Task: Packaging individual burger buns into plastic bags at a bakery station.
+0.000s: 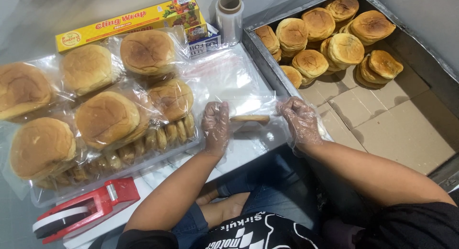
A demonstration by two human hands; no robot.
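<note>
Both my hands wear thin clear plastic gloves. My left hand and my right hand hold a clear plastic bag stretched between them over the white table edge. A flat bun lies edge-on inside the bag, between my hands. Each hand pinches one end of the bag.
Wrapped buns in clear bags are stacked in a tray at left. A metal tray lined with cardboard at right holds several unwrapped buns. A yellow wrap box and a film roll lie behind. A red tape dispenser sits near.
</note>
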